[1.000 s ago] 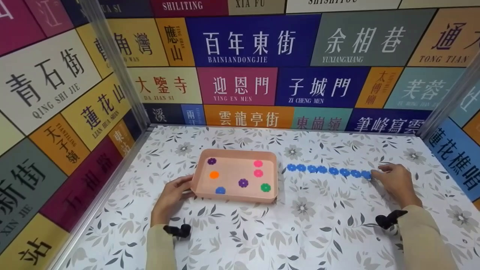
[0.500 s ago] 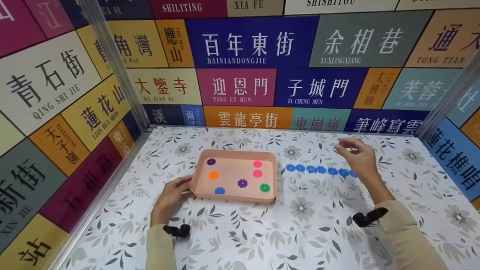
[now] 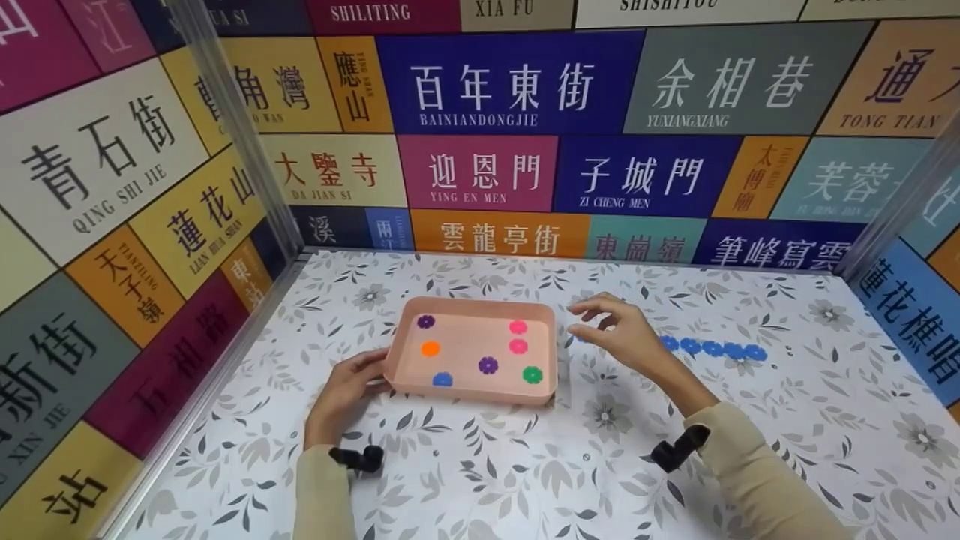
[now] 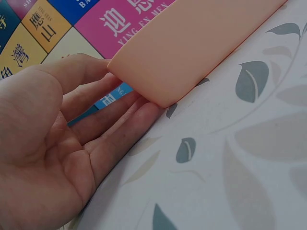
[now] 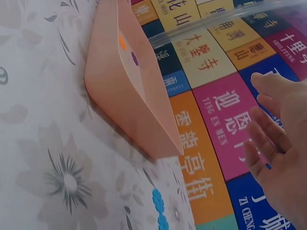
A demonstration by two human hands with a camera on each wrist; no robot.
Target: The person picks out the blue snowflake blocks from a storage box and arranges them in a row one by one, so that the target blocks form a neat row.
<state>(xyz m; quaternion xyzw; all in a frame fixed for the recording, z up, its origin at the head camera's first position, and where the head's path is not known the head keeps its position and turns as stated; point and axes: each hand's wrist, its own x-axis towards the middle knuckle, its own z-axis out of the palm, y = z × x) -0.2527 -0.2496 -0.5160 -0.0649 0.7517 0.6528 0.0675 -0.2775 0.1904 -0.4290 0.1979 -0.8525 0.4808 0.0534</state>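
Observation:
My left hand [image 3: 343, 394] rests at the left end of a pink tray [image 3: 469, 391]. In the left wrist view its fingertips touch the tray's outer corner and rim, the fingers fairly straight. My right hand [image 3: 621, 330] hovers just right of the tray with loosely bent fingers and nothing between them, as the right wrist view also shows. It covers part of a row of blue flower-shaped pieces [image 3: 712, 348] on the table. Inside the tray lie two pink flower pieces [image 3: 517, 346], a green one [image 3: 532, 374], an orange one [image 3: 430, 349], a blue one [image 3: 442, 379] and two purple ones [image 3: 488, 365].
A white cloth [image 3: 480, 480] printed with grey leaves and flowers covers the table. Panels of coloured signs [image 3: 480, 172] stand behind and at both sides. Each wrist wears a black camera mount [image 3: 679, 448].
My right hand has let go of the right end of the blue row and travelled left to the tray's right side. My left hand and the tray have stayed in place.

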